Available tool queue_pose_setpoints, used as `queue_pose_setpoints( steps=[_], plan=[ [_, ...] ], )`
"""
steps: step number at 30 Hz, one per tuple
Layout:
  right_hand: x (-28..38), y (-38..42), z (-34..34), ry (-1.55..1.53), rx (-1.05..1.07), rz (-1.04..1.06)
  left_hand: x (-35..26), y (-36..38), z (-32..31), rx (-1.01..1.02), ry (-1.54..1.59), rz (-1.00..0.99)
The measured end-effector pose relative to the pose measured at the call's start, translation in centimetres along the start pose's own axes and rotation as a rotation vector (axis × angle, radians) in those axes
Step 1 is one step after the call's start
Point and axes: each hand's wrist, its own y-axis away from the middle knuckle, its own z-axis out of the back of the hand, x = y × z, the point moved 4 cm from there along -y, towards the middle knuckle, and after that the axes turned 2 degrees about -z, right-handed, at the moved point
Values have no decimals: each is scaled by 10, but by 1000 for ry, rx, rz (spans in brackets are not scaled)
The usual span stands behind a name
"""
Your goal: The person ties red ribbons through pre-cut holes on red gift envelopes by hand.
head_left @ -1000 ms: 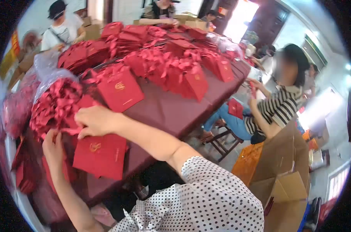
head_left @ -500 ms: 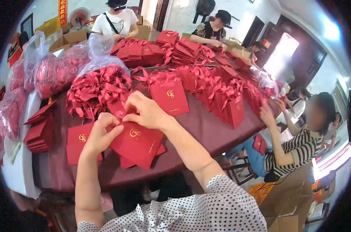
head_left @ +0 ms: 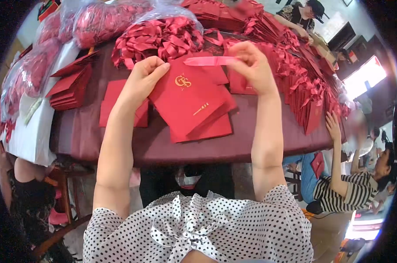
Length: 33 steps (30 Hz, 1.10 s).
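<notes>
Left hand [head_left: 139,83] gripping upper left edge of flat red paper bag with gold logo [head_left: 187,103], centre frame, atop loose red bags on maroon-covered bench [head_left: 119,144]. Right hand [head_left: 251,68] fingers pinched shut on pink ribbon strip [head_left: 209,61], stretched level above bag's top edge. Bagged red ribbon heap [head_left: 157,37] just behind.

bagged ribbons [head_left: 97,19]: cut off at top | co-worker [head_left: 358,127]: blurred
</notes>
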Motion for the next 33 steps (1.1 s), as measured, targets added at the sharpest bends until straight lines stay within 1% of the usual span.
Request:
queue_pose_setpoints(
  steps=[2,3,5,6,7,8,9,10,11,12,13,14,15,17,18,20,21,23,24,26,27,29,30,32,33],
  plan=[
    [-11,1,18,-498,74,-123,7,-3,0,23,-55,-16],
    [-11,2,19,-715,159,-72,9,-4,-2,25,-51,-9],
    [-13,3,29,-977,206,-31,11,-4,-3,21,-92,-16],
    [-13,4,32,-1044,153,-21,12,-3,-4,24,-94,-12],
    [-12,6,31,-1042,149,-17,14,-2,-4,12,-127,-4],
    [-11,8,32,-1124,131,0,13,-3,-5,4,-159,-4],
    [-4,6,37,-1187,117,33,8,-1,-5,-27,-232,-56],
    [-3,5,37,-1140,63,6,3,1,-10,-49,-281,-137],
    [-7,4,38,-1109,92,48,-2,2,-13,-92,-297,-103],
    [-11,3,40,-1060,43,18,9,-1,-9,-83,-229,11],
    [-8,4,41,-927,-81,-32,18,-5,-4,-42,-236,18],
    [-10,2,39,-955,-116,-1,10,1,-12,-100,-110,43],
    [-13,2,40,-975,-72,48,6,3,-13,-84,-49,99],
    [-15,4,41,-870,-186,-21,2,5,-16,-1,39,140],
    [-17,2,42,-876,-193,-21,1,4,-17,3,33,145],
    [-18,5,42,-188,-344,-57,-4,9,-19,137,14,51],
    [-12,4,38,-111,-330,20,-3,9,-21,224,91,82],
    [-7,0,24,-179,-314,151,-5,12,-22,225,70,96],
    [-4,-1,20,-112,-245,160,-6,11,-24,221,68,78],
    [-4,2,2,-159,-162,95,4,10,-22,200,44,103],
    [6,6,-8,-64,-104,48,5,12,-24,196,23,127],
    [10,11,-29,-96,31,-25,7,11,-24,171,-16,146],
    [7,13,-36,-73,69,-76,8,11,-25,193,-4,156],
    [15,16,-50,92,136,58,-3,15,-31,163,-10,170],
    [20,17,-56,78,156,46,-2,13,-33,196,19,117]
  ],
)
